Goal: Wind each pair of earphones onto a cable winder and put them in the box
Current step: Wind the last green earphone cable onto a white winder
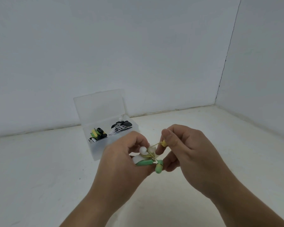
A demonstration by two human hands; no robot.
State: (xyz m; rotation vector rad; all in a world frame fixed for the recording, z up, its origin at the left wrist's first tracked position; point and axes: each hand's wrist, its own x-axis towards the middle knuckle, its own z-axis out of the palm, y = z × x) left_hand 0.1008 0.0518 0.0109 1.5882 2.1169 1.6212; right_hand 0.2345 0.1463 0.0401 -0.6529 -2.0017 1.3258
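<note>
White tabletop [39, 169]: left hand [121, 154] grips winder [137, 158], long axis roughly left-right; right hand [187, 148] pinches yellow earbud [163, 143].

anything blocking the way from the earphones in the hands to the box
Nothing visible does: the box stands open, lid tipped up at the back, just beyond the left hand holding the earphones.

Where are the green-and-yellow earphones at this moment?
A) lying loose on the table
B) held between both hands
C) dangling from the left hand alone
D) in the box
B: the left hand grips the winder with the earphones on it, while the right hand pinches their yellow end, in front of the box.
</note>
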